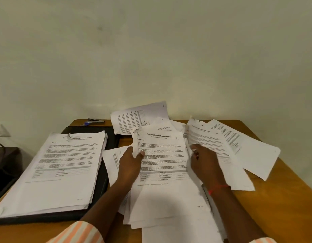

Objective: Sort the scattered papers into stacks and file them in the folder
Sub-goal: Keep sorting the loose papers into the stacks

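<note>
- White scattered papers (230, 149) lay across the wooden table (283, 190), just right of the black folder (101, 190).
- I saw a sorted stack (64, 163) resting on that folder.
- Left hand (132, 162) pinched the top sheet (162, 155); right hand (202, 158) gripped its opposite edge.

Matt white paper sheets (162, 160), smooth wooden table (283, 199), black folder (106, 174).
</note>
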A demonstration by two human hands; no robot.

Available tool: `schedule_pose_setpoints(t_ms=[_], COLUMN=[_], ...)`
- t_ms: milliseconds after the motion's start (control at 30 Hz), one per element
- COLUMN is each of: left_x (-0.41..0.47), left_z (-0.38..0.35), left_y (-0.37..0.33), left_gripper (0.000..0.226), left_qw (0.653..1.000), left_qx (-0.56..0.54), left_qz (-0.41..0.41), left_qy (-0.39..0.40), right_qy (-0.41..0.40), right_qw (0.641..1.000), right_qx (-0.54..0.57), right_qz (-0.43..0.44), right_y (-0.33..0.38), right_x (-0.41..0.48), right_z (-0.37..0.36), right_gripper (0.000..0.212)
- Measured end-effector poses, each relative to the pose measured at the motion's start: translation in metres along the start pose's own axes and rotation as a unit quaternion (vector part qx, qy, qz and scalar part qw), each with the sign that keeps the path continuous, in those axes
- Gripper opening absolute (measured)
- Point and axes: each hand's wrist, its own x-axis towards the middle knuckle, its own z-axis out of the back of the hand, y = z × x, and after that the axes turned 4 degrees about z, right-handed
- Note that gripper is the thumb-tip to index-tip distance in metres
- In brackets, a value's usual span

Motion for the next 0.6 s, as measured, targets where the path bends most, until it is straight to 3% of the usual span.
schedule_pose_setpoints(t_ms=[133,233,467,600], left_x=[0.001,-0.001,0.000,0.000], left_z=[-0.002,-0.002,0.000,0.000], left_y=[-0.001,-0.003,-0.001,-0.001], left_gripper=[0.022,0.020,0.022,0.023], left_qw=[1.000,1.000,1.000,1.000], left_qx=[0.009,-0.005,-0.026,-0.024], left_qz=[-0.007,-0.011,-0.011,-0.009], left_qy=[-0.005,-0.003,0.005,0.000], right_qy=[0.161,0.230,0.269,0.272], right_qw=[0.974,0.958,0.945,0.943], right_qx=[0.092,0.111,0.178,0.185], right_qz=[0.131,0.132,0.047,0.041], right_y=[0.038,0.048,0.056,0.058], right_x=[-0.026,-0.038,-0.047,-0.047], right_z=[-0.024,-0.037,-0.040,-0.041], right_gripper=[0.019,0.031,0.029,0.030])
